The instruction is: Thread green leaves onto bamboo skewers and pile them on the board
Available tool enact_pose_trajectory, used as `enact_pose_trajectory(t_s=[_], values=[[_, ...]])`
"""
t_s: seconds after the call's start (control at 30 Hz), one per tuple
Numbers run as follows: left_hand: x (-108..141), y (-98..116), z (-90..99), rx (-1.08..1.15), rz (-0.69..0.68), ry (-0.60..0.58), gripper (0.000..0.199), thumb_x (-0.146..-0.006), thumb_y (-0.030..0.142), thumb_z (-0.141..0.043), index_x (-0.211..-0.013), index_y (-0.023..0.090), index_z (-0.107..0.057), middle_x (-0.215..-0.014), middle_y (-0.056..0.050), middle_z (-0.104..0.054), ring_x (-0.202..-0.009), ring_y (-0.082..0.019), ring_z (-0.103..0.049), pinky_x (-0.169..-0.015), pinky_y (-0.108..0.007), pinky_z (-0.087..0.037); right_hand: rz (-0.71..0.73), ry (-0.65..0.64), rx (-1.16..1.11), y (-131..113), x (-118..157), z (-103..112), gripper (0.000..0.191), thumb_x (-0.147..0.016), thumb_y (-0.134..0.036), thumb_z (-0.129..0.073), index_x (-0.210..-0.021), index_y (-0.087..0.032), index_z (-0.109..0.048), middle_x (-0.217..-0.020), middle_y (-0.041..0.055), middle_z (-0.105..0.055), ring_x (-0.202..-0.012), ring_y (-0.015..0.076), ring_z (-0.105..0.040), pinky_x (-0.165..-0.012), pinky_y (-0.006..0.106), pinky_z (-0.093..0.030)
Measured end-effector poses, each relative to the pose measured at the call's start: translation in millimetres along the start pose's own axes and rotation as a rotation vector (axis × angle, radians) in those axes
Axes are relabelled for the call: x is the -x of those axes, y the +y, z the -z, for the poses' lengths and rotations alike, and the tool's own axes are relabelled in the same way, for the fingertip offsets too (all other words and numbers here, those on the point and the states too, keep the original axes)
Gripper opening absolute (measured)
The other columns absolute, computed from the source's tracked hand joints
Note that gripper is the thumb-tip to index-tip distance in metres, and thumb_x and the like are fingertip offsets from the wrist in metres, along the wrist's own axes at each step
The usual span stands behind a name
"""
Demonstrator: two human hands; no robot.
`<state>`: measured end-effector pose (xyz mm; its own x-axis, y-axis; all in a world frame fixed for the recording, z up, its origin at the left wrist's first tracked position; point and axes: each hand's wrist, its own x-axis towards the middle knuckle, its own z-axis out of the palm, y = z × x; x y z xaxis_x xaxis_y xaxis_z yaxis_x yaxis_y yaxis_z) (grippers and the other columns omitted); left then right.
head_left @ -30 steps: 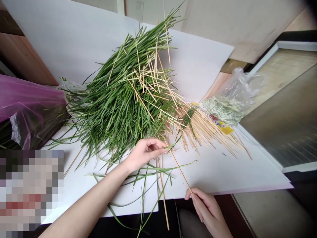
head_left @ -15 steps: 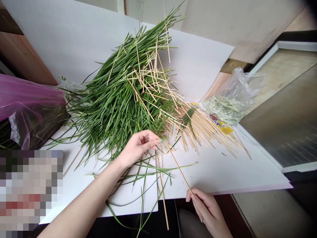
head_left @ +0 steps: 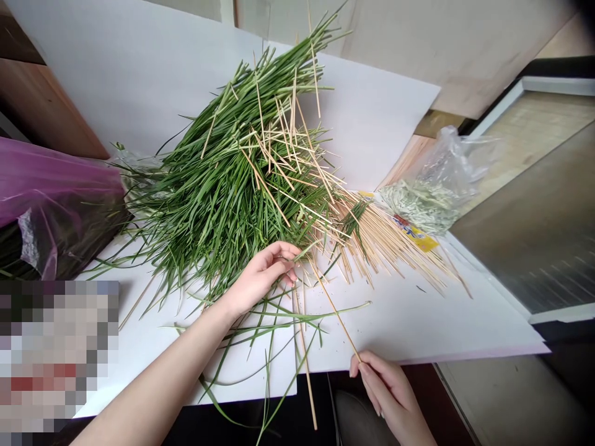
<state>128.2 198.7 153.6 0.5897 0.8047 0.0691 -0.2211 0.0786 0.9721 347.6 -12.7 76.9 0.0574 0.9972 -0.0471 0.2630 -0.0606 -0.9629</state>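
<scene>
My left hand (head_left: pixel 269 275) pinches a green leaf blade (head_left: pixel 305 252) between thumb and fingers, just in front of a big heap of long green leaves (head_left: pixel 223 186). In my right hand (head_left: pixel 388 390), at the table's front edge, is the lower end of a thin wooden stick (head_left: pixel 338 316). The stick slants up and left, its far end close beside my left fingertips. Many more sticks (head_left: pixel 390 238) lie fanned out to the right of the heap, and several rest on top of the leaves.
A purple plastic bag (head_left: pixel 60 186) stands at the left. Clear bag with pale green strands (head_left: pixel 423 201) sits at the back right. Loose leaves and a stick (head_left: pixel 307 378) hang over the front edge of the white table (head_left: pixel 418 328).
My left fingers have shifted slightly, and the leaf blade now points up and right from them, clear of the stick's tip. My right hand and its stick have barely moved.
</scene>
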Motion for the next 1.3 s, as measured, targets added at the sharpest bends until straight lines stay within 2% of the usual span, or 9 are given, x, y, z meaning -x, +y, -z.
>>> enact_pose_trajectory(t_s=[0.1, 0.23, 0.37, 0.6, 0.77, 0.93, 1.3], values=[[0.2, -2.1, 0.1, -0.036, 0.033, 0.012, 0.017, -0.091, 0.031, -0.062, -0.096, 0.016, -0.061, -0.071, 0.004, -0.051, -0.057, -0.007, -0.051, -0.054, -0.019, -0.044, 0.0, -0.01, -0.004, -0.5, -0.6, -0.2, 0.042, -0.109, -0.049, -0.041, -0.083, -0.02, -0.058, -0.051, -0.0088, -0.028, -0.044, 0.0119, -0.024, -0.048, 0.028, -0.02], [-1.4, -5.8, 1.5, -0.119, 0.025, -0.013, 0.026, -0.091, 0.04, -0.065, -0.101, 0.016, -0.063, -0.074, 0.005, -0.046, -0.049, -0.003, -0.035, -0.044, -0.018, -0.028, -0.002, -0.005, -0.002, 0.3, -1.1, -0.4, 0.042, -0.109, -0.049, -0.041, -0.083, -0.02, -0.058, -0.051, -0.0089, -0.028, -0.044, 0.0119, -0.024, -0.048, 0.028, -0.02], [-2.4, -7.1, 0.7, -0.169, 0.026, -0.038, 0.03, -0.089, 0.039, -0.07, -0.107, 0.015, -0.065, -0.073, 0.005, -0.047, -0.053, -0.004, -0.039, -0.047, -0.017, -0.032, 0.014, -0.004, 0.002, 2.0, -1.6, 0.3, 0.041, -0.109, -0.048, -0.042, -0.083, -0.021, -0.058, -0.051, -0.0089, -0.028, -0.044, 0.0118, -0.024, -0.048, 0.028, -0.02], [-1.3, -8.3, 0.6, -0.086, 0.094, -0.066, 0.033, -0.08, 0.032, -0.079, -0.103, 0.014, -0.064, -0.074, 0.005, -0.054, -0.057, -0.008, -0.061, -0.048, -0.017, -0.04, 0.005, -0.009, -0.02, 0.6, -1.7, -0.5, 0.042, -0.109, -0.05, -0.042, -0.083, -0.021, -0.057, -0.052, -0.0087, -0.029, -0.045, 0.0119, -0.024, -0.048, 0.028, -0.02], [-3.1, -11.0, 1.4, -0.079, 0.062, -0.03, 0.03, -0.077, 0.029, -0.081, -0.098, 0.013, -0.068, -0.077, 0.002, -0.061, -0.061, -0.008, -0.061, -0.059, -0.02, -0.052, 0.011, -0.015, -0.002, 2.1, -0.6, 0.5, 0.04, -0.109, -0.048, -0.042, -0.084, -0.021, -0.058, -0.051, -0.0088, -0.028, -0.044, 0.0116, -0.024, -0.048, 0.028, -0.02], [-4.4, -10.2, -0.4, -0.111, 0.0, 0.044, 0.026, -0.076, 0.029, -0.082, -0.095, 0.013, -0.074, -0.081, -0.002, -0.07, -0.061, -0.008, -0.063, -0.064, -0.021, -0.054, 0.021, -0.013, 0.017, 3.2, -1.4, 1.1, 0.038, -0.109, -0.045, -0.043, -0.083, -0.021, -0.058, -0.052, -0.0087, -0.026, -0.044, 0.0114, -0.022, -0.047, 0.027, -0.019], [-2.2, -12.1, -0.7, -0.151, -0.02, 0.096, 0.03, -0.077, 0.034, -0.08, -0.1, 0.014, -0.076, -0.081, -0.004, -0.074, -0.062, -0.011, -0.067, -0.063, -0.022, -0.055, 0.005, -0.013, 0.014, 1.9, -0.7, 0.8, 0.039, -0.109, -0.046, -0.043, -0.083, -0.021, -0.059, -0.053, -0.0084, -0.027, -0.045, 0.0116, -0.023, -0.047, 0.027, -0.02]])
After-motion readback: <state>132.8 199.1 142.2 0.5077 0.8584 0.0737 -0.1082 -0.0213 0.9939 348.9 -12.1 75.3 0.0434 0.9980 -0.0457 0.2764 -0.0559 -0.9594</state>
